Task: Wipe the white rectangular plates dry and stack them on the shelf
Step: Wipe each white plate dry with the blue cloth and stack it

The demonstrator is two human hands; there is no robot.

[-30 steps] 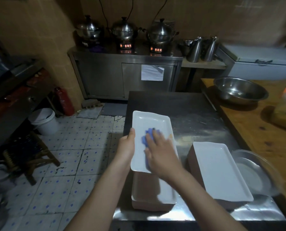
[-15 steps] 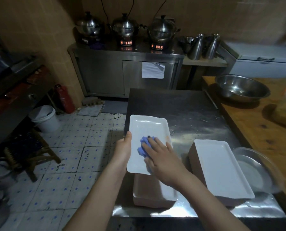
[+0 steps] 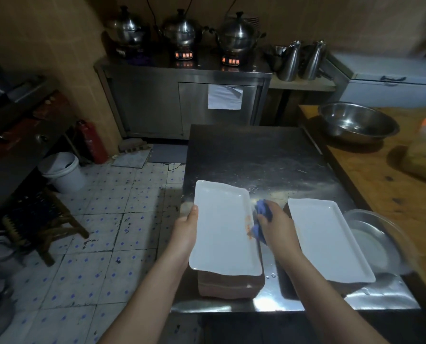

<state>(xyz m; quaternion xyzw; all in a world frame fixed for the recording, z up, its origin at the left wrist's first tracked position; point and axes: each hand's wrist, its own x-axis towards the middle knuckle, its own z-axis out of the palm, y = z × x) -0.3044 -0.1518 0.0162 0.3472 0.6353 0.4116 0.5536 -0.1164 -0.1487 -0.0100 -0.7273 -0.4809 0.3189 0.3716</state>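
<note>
A white rectangular plate [image 3: 221,227] is held above a stack of plates [image 3: 229,284] at the near edge of the steel table [image 3: 261,160]. My left hand [image 3: 185,228] grips the plate's left long edge, thumb on top. My right hand [image 3: 276,225] holds a bunched blue cloth [image 3: 262,219] against the plate's right rim, where orange marks show. A second stack with a white rectangular plate on top [image 3: 327,238] stands to the right on the same table.
A clear glass bowl [image 3: 378,239] sits at the table's right edge. The wooden counter [image 3: 370,175] on the right carries a steel bowl [image 3: 358,121]. A steel cabinet with pots [image 3: 182,31] stands at the back; a white bucket [image 3: 62,171] and stool are on the tiled floor at the left.
My right hand and the blue cloth slid from the middle of the plate to its right rim. My left hand kept its grip on the left edge, and the plate shifted slightly left.
</note>
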